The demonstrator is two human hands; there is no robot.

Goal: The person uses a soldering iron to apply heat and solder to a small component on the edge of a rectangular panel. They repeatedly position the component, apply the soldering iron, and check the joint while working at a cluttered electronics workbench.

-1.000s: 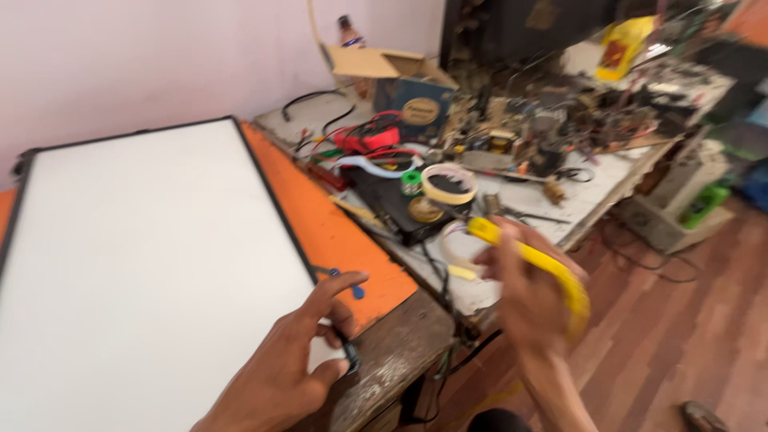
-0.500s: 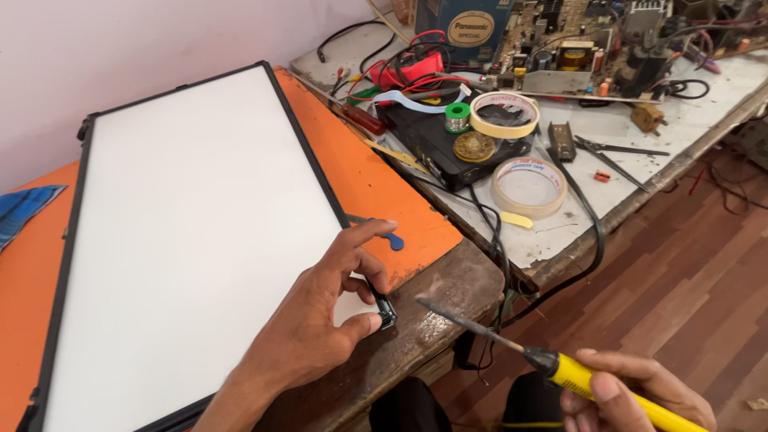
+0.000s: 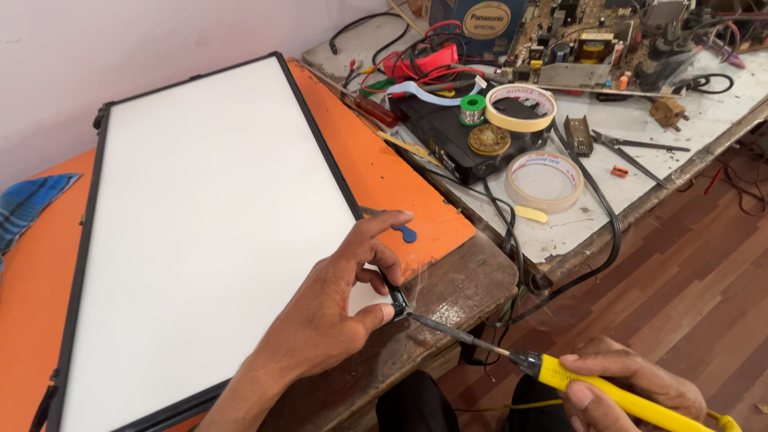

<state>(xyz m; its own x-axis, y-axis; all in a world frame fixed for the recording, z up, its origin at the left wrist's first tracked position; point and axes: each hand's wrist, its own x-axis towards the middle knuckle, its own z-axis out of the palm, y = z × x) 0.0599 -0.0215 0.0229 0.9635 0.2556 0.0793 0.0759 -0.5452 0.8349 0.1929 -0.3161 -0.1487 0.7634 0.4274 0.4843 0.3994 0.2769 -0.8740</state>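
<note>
A large white flat panel (image 3: pixel 208 216) with a thin black frame lies on an orange sheet (image 3: pixel 384 172) over a wooden table. My left hand (image 3: pixel 336 308) rests on the panel's near right corner, thumb and fingers pinching the black frame corner (image 3: pixel 396 302). My right hand (image 3: pixel 636 388) grips a soldering iron with a yellow handle (image 3: pixel 608 392) at the bottom right. Its thin metal tip (image 3: pixel 412 314) touches that same frame corner. A small blue plastic pick (image 3: pixel 405 233) lies on the orange sheet just beyond my left index finger.
A cluttered white workbench (image 3: pixel 640 168) stands to the right with two tape rolls (image 3: pixel 544 178), a black box (image 3: pixel 456 144), solder spool, circuit boards, pliers and tangled cables (image 3: pixel 512 232) hanging over its edge. A blue cloth (image 3: pixel 32 200) lies at the far left. Wooden floor lies below.
The view has come closer to the panel corner. My right hand brought the soldering iron from the workbench side down and left, and its tip now meets the frame corner held by my left hand.
</note>
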